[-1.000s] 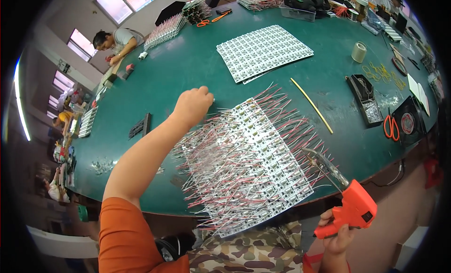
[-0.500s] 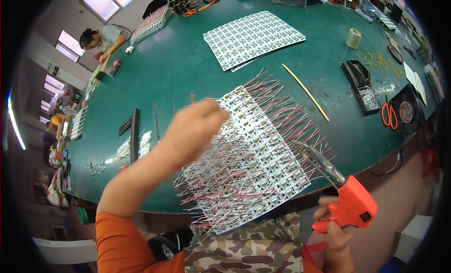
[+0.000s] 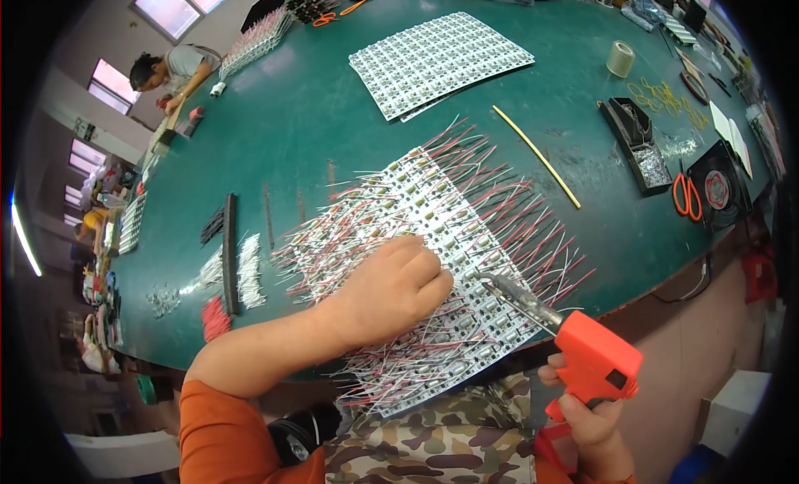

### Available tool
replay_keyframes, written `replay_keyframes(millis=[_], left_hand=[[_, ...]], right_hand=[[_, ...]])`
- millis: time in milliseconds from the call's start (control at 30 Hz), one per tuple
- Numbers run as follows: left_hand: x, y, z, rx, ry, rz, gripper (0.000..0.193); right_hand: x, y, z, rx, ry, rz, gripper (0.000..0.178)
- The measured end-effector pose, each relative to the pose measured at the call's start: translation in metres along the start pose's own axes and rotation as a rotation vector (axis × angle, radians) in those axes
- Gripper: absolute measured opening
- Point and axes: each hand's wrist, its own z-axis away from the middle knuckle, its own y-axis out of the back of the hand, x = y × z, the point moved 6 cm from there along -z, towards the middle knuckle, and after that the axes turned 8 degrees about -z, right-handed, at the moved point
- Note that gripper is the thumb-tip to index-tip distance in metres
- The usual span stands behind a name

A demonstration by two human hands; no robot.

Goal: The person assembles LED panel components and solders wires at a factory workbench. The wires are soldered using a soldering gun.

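Observation:
A white panel of small circuit boards [image 3: 491, 272] lies at the near side of the table, with red and white wires fanning out along both sides. My left hand [image 3: 398, 286] is over its middle, fingers curled and pressed together; what they pinch, if anything, is hidden. In my right hand [image 3: 589, 413] is a red soldering gun [image 3: 601, 355], gripped by its handle. Its metal tip reaches over the boards just right of my left fingers. Whether the tip touches a board I cannot tell.
Beyond lies a stack of bare board panels [image 3: 441, 64]. To the right are a yellow stick [image 3: 537, 157], a black box [image 3: 639, 147], orange-handled scissors [image 3: 687, 198] and a tape roll [image 3: 620, 59]. Left are a dark bar [image 3: 230, 255] and wire bundles [image 3: 250, 272]. Another person [image 3: 179, 72] works far left.
My left hand has come down and right, from the panel's upper left edge to its middle. The soldering gun has moved left, bringing its tip in over the boards.

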Motion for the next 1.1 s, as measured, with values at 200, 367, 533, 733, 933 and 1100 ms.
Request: replay_keyframes(millis=[200, 367, 533, 733, 933, 1100], left_hand=[[0.001, -0.005, 0.001, -0.027, -0.035, 0.038, 0.019], [0.0, -0.006, 0.0, -0.157, -0.02, 0.043, 0.022], [0.001, -0.005, -0.003, -0.206, -0.018, 0.043, 0.026], [0.001, -0.006, -0.005, -0.213, -0.029, 0.043, 0.027], [0.002, -0.005, -0.006, -0.23, -0.046, 0.024, 0.028], [0.002, -0.006, -0.008, -0.314, -0.029, 0.031, 0.027]], right_hand=[[0.004, -0.003, 0.0, -0.164, 0.12, 0.427, 0.046], [0.01, -0.009, -0.007, -0.124, 0.158, 0.447, 0.03], [0.011, -0.011, -0.005, -0.186, 0.246, 0.526, 0.043], [0.013, -0.011, -0.004, -0.182, 0.254, 0.553, 0.046], [0.011, -0.013, -0.006, -0.211, 0.273, 0.577, 0.052], [0.012, -0.013, -0.006, -0.199, 0.253, 0.546, 0.054]])
